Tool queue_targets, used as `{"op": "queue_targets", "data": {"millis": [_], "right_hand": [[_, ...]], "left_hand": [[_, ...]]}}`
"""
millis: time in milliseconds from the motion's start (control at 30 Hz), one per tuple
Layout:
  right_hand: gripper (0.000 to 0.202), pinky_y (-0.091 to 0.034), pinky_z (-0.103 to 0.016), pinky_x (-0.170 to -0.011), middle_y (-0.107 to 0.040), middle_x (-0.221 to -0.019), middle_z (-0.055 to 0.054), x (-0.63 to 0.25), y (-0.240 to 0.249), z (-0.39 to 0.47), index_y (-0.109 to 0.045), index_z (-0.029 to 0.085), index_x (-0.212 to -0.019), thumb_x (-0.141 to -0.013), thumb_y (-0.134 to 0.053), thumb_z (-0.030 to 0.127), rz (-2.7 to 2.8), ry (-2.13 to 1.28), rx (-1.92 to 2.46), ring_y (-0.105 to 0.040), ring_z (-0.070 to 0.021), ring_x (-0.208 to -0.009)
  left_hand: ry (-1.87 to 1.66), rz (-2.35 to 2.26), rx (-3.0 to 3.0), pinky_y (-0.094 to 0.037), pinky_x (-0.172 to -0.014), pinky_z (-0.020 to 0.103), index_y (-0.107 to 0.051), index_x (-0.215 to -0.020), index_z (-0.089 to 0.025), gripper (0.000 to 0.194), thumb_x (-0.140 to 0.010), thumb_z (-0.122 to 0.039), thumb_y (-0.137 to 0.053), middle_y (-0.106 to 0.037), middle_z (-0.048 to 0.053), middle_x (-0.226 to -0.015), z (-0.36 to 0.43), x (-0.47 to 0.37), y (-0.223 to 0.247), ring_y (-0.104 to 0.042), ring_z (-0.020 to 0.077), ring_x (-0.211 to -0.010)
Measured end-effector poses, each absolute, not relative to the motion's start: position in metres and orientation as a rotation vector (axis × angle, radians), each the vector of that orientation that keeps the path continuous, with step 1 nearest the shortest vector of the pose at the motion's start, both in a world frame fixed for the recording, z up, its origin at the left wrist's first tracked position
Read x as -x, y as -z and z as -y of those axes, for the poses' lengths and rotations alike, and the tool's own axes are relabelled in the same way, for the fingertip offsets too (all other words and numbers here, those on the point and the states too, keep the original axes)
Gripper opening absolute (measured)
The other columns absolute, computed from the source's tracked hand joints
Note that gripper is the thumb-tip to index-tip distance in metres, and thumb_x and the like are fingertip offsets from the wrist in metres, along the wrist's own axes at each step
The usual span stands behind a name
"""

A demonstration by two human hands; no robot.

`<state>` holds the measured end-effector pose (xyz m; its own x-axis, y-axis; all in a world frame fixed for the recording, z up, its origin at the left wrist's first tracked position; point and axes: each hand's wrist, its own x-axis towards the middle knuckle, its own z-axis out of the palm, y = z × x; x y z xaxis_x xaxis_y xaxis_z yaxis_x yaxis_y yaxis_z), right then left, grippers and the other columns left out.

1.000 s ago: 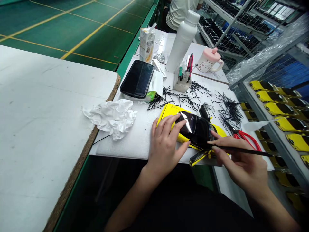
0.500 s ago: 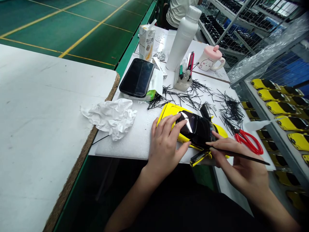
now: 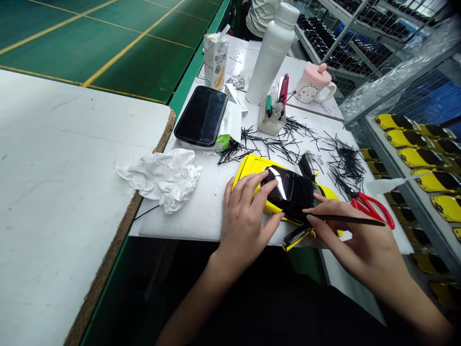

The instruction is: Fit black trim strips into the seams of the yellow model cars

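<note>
Yellow toy car body [image 3: 259, 185] with black window insert: I see it lying on the white bench [image 3: 201, 211], near its front edge. My left hand [image 3: 248, 216] rests curled over the car's near side, fingers pressing the roof. My right hand [image 3: 356, 240], at the car's 4 o'clock, pinches a thin black stick [image 3: 345, 219] whose tip meets the car. Red scissors [image 3: 370, 209] at 3 o'clock; crumpled white paper [image 3: 162, 175] at 9 o'clock; black phone [image 3: 201, 115] at 11 o'clock.
</note>
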<state>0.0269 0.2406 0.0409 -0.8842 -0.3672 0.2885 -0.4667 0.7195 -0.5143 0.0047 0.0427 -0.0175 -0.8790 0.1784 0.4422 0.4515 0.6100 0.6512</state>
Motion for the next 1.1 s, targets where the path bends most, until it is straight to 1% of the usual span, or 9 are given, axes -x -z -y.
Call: {"op": "queue_targets", "data": {"millis": [100,333,400,533,600,700,800,933,1100], "right_hand": [[0.014,-0.064,-0.027,-0.063,-0.071,-0.093,-0.003,-0.026,-0.042,-0.239,-0.061,0.022,-0.103,-0.092,-0.058,0.015,2.762,-0.856,-0.662,-0.068,-0.0139,-0.066],[0.010,-0.062,-0.027,-0.061,-0.070,-0.087,-0.001,-0.025,-0.039,-0.234,-0.059,0.022,-0.099,-0.093,-0.055,0.015,2.754,-0.826,-0.669,-0.065,-0.0113,-0.057],[0.010,-0.062,-0.028,-0.064,-0.069,-0.087,-0.001,-0.026,-0.035,-0.234,-0.059,0.022,-0.099,-0.093,-0.056,0.015,2.718,-0.872,-0.634,-0.064,-0.0112,-0.057],[0.011,-0.063,-0.032,-0.078,-0.068,-0.086,-0.001,-0.028,-0.026,-0.236,-0.060,0.022,-0.095,-0.090,-0.058,0.013,2.597,-0.972,-0.574,-0.063,-0.0110,-0.057],[0.012,-0.062,-0.035,-0.085,-0.068,-0.086,-0.002,-0.028,-0.022,-0.237,-0.060,0.022,-0.095,-0.089,-0.059,0.011,2.561,-1.032,-0.555,-0.066,-0.0125,-0.063],[0.016,-0.058,-0.040,-0.098,-0.067,-0.088,-0.002,-0.030,-0.016,-0.239,-0.061,0.022,-0.097,-0.088,-0.060,0.009,2.524,-1.120,-0.539,-0.071,-0.0176,-0.086],[0.020,-0.049,-0.046,-0.110,-0.068,-0.089,-0.001,-0.032,-0.011,-0.241,-0.062,0.022,-0.099,-0.087,-0.060,0.007,2.472,-1.219,-0.541,-0.068,-0.0211,-0.106],[0.026,-0.043,-0.050,-0.115,-0.068,-0.091,-0.001,-0.035,-0.006,-0.241,-0.061,0.022,-0.102,-0.085,-0.060,0.001,2.401,-1.311,-0.564,-0.068,-0.0198,-0.105],[0.030,-0.041,-0.055,-0.116,-0.068,-0.096,-0.002,-0.037,-0.005,-0.240,-0.062,0.022,-0.103,-0.084,-0.060,-0.001,2.372,-1.331,-0.568,-0.066,-0.0215,-0.108]], "left_hand": [[1.149,2.507,0.498,-0.025,-0.119,0.048,-0.054,-0.127,-0.021,0.044,-0.086,-0.027,-0.068,-0.055,0.009,-0.140,-0.043,-0.005,0.017,-0.044,0.0260,-0.131],[1.137,2.505,0.491,-0.025,-0.119,0.049,-0.054,-0.128,-0.021,0.047,-0.084,-0.027,-0.070,-0.055,0.009,-0.139,-0.043,-0.004,0.017,-0.044,0.0261,-0.132],[1.132,2.503,0.491,-0.025,-0.119,0.048,-0.054,-0.128,-0.021,0.047,-0.084,-0.027,-0.070,-0.054,0.009,-0.140,-0.043,-0.004,0.018,-0.043,0.0259,-0.132],[1.123,2.507,0.489,-0.025,-0.119,0.049,-0.054,-0.128,-0.022,0.047,-0.085,-0.028,-0.070,-0.054,0.009,-0.140,-0.044,-0.004,0.018,-0.043,0.0255,-0.133],[1.117,2.506,0.486,-0.025,-0.119,0.049,-0.053,-0.128,-0.022,0.047,-0.085,-0.028,-0.070,-0.054,0.009,-0.140,-0.044,-0.004,0.017,-0.044,0.0257,-0.133],[1.111,2.506,0.488,-0.025,-0.118,0.049,-0.054,-0.128,-0.022,0.046,-0.085,-0.028,-0.070,-0.055,0.010,-0.140,-0.044,-0.004,0.017,-0.044,0.0259,-0.133],[1.107,2.498,0.494,-0.026,-0.118,0.049,-0.053,-0.128,-0.022,0.046,-0.085,-0.028,-0.070,-0.055,0.010,-0.139,-0.044,-0.003,0.018,-0.045,0.0259,-0.132],[1.111,2.504,0.496,-0.025,-0.118,0.048,-0.053,-0.128,-0.021,0.047,-0.085,-0.028,-0.070,-0.055,0.009,-0.140,-0.044,-0.003,0.018,-0.044,0.0251,-0.132],[1.122,2.504,0.499,-0.025,-0.118,0.047,-0.053,-0.128,-0.021,0.047,-0.085,-0.028,-0.070,-0.055,0.009,-0.139,-0.044,-0.003,0.017,-0.044,0.0246,-0.132]]}}
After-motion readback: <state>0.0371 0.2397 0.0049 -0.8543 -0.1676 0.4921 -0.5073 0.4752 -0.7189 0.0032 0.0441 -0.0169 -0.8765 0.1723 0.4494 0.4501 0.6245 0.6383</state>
